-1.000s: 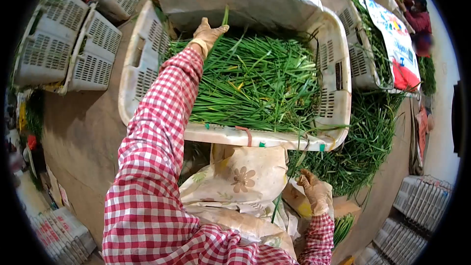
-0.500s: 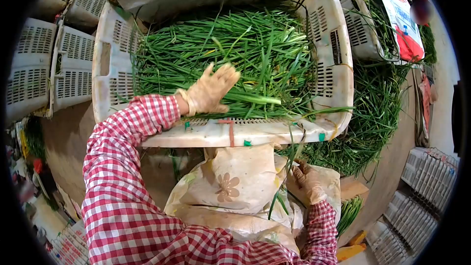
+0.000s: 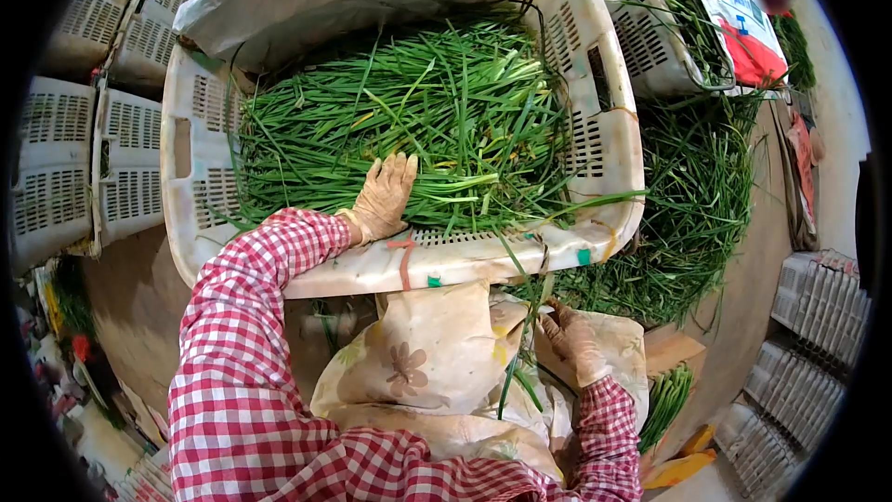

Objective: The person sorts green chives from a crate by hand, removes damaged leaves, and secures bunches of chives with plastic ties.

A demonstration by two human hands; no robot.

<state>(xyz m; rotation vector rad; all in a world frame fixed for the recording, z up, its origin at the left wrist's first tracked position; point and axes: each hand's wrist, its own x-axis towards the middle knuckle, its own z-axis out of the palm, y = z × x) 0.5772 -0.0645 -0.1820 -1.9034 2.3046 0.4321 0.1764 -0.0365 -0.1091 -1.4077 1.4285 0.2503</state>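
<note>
My left hand (image 3: pixel 379 204), in a thin, pale glove, lies with fingers stretched out on the long green chives (image 3: pixel 372 112) near the front of a white plastic crate (image 3: pixel 609 172). A paler bunch of stalks runs to the right from its fingertips. My right hand (image 3: pixel 574 339), gloved too, is low over the flowered apron (image 3: pixel 409 367), its fingers loosely bent and apart. Beside its fingertips a few loose green blades (image 3: pixel 530 316) hang from the crate rim over the apron. The palm side of this hand is hidden.
A large heap of green leaves (image 3: pixel 697 195) lies right of the crate. White crates (image 3: pixel 135 149) are stacked at left. A printed sack (image 3: pixel 729 14) covers another crate at upper right. A small chive bundle (image 3: pixel 664 404) lies near my right forearm.
My left hand has come down onto the chives, close to the crate's front rim. My right hand has stayed by the apron and shifted slightly. The whole view has shifted a little.
</note>
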